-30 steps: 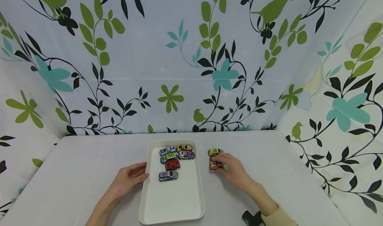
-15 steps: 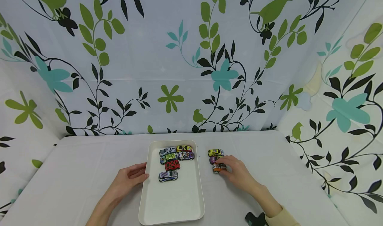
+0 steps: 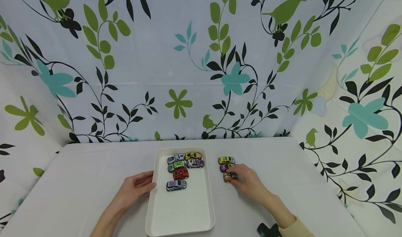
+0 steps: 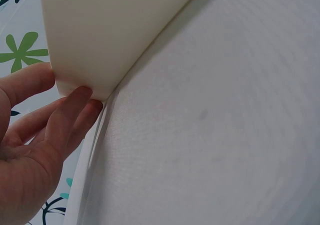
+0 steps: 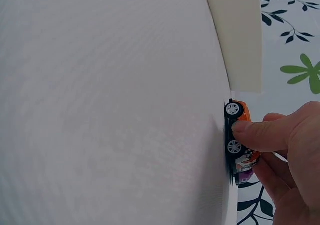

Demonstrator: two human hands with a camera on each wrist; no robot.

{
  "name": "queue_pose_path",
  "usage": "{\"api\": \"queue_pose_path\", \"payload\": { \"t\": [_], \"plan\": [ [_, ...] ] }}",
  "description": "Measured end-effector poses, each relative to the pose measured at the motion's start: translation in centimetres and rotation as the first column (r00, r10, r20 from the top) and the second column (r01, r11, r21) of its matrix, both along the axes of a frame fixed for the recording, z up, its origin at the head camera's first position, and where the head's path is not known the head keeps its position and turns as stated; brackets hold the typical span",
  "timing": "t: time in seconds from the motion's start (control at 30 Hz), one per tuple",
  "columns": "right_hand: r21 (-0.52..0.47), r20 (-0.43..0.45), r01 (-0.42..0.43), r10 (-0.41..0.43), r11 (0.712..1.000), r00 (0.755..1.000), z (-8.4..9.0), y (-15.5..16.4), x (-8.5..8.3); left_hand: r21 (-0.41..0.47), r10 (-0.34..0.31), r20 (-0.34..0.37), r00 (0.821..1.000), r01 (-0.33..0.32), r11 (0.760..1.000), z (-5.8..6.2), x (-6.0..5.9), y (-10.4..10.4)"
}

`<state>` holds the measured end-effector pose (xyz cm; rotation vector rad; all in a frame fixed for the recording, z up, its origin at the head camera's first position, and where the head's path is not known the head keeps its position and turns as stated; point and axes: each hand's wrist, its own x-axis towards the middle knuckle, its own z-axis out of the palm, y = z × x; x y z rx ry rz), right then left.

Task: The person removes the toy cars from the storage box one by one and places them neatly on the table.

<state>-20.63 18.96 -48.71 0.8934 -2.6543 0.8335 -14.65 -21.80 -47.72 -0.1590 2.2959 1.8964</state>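
My left hand (image 3: 133, 190) touches the left side of a white tray (image 3: 180, 216). In the left wrist view its fingers (image 4: 70, 112) rest against the outer wall. Several toy cars lie toward the tray's far end, among them a red one (image 3: 180, 173) and a silver-purple one (image 3: 176, 185). To the tray's right, my right hand (image 3: 251, 183) pinches an orange toy car (image 3: 228, 176) between thumb and fingers; the right wrist view shows its wheels beside the thumb. Just beyond it are a purple toy car (image 3: 225, 167), partly hidden by the fingers, and a yellow one (image 3: 226, 160).
A white cloth covers the table (image 3: 78, 181), which meets a leaf-patterned curtain (image 3: 150, 66) at the back. Patterned cloth also stands at both sides. A black object (image 3: 267, 230) sits by the right sleeve (image 3: 296, 228).
The right hand has shifted slightly right and nearer with the orange car, uncovering more of the purple one. Over the last half second it barely moves. The left hand stays at the tray.
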Motion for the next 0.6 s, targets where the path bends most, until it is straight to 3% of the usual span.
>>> {"api": "queue_pose_path", "payload": {
  "t": [0.6],
  "plan": [
    [-0.046,-0.047,0.032,-0.034,0.998,0.998,-0.16,0.19,-0.28,-0.018,-0.003,0.011,1.0,0.003,1.0,-0.2,-0.04,-0.15]
  ]
}}
